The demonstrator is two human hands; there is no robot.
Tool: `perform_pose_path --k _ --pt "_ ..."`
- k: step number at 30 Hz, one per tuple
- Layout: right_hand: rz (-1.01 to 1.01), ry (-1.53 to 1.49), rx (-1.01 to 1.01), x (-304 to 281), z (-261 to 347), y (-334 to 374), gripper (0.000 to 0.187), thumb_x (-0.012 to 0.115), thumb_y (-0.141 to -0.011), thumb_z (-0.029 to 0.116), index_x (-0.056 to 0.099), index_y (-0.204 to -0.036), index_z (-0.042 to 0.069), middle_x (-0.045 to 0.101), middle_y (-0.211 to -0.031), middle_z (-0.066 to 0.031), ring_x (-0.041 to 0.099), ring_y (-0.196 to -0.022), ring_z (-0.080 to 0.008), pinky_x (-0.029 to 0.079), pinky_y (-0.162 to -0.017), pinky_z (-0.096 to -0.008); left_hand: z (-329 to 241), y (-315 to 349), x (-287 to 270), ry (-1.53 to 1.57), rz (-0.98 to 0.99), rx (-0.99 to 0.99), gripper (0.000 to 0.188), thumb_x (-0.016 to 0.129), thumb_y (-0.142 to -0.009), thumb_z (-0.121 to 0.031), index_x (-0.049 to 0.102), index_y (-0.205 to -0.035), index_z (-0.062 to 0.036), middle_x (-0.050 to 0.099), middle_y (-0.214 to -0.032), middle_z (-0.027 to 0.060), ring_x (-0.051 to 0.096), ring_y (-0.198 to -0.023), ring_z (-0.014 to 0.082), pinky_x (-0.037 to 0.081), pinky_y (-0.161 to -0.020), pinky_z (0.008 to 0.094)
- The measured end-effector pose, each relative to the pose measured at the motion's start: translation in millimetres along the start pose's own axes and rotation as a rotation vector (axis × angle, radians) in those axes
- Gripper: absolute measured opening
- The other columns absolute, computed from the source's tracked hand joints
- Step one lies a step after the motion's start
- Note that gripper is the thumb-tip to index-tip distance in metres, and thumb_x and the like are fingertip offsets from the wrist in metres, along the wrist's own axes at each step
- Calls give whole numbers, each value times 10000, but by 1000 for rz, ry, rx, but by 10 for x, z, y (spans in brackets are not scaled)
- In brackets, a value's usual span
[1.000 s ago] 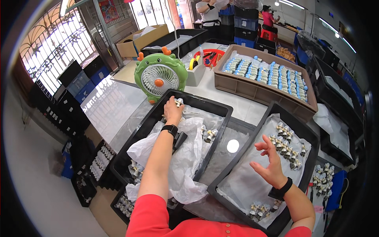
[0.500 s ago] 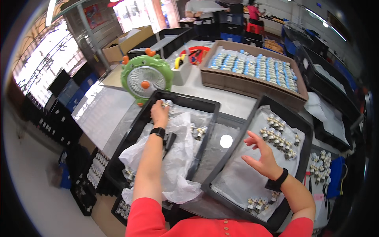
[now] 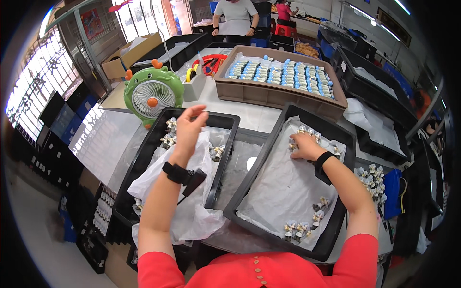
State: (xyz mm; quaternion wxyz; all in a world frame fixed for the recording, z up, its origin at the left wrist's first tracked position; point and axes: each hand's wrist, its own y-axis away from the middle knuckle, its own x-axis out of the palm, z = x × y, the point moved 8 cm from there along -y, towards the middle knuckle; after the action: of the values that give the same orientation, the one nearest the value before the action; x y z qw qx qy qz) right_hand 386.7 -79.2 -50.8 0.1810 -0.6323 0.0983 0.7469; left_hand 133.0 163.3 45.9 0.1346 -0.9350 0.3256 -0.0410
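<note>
My left hand [image 3: 190,132] is raised over the far part of the left black tray [image 3: 230,139], fingers apart and nothing visible in them. Small white-and-gold figurines [image 3: 168,140] lie beside it, and others [image 3: 217,152] lie near the tray's right side, around crumpled white sheeting [image 3: 168,192]. My right hand [image 3: 307,147] reaches into the right black tray [image 3: 269,132], with fingers curled down around a small figurine [image 3: 292,144] in the far group. The fingertips are partly hidden. More figurines [image 3: 317,216] sit at that tray's near right corner, on white paper.
Beyond the trays stand a green fan [image 3: 152,96], a white box with yellow tape [image 3: 193,86] and a brown crate [image 3: 283,103] of blue-and-white figurines. Stacked black trays [image 3: 367,79] line the right. Loose figurines [image 3: 372,180] and a blue pouch [image 3: 394,192] lie beside the right tray.
My left hand has lifted off the figurines at the left tray's far corner. My right hand has moved from open above its tray down onto the far figurines. The view has shifted.
</note>
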Motion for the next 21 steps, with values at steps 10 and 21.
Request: perform_pose_path --k 10,21 --pt "-115 -642 -129 -375 514 194 511 733 -708 125 545 -1174 38 620 -1063 -128 582 -1039 -225 441 -919 -346 34 1317 1263 359 559 -502 417 621 -878 -159 474 -1263 -97 523 -1093 11 537 -951 84 446 -821 237" --pt "-325 -837 -374 -860 1515 771 523 791 -677 106 548 -1139 64 602 -1094 -67 582 -1035 -206 470 -873 -314 -47 1522 1310 572 467 -394 562 585 -910 -186 314 -1383 -47 433 -1253 75 524 -1066 158 457 -865 300"
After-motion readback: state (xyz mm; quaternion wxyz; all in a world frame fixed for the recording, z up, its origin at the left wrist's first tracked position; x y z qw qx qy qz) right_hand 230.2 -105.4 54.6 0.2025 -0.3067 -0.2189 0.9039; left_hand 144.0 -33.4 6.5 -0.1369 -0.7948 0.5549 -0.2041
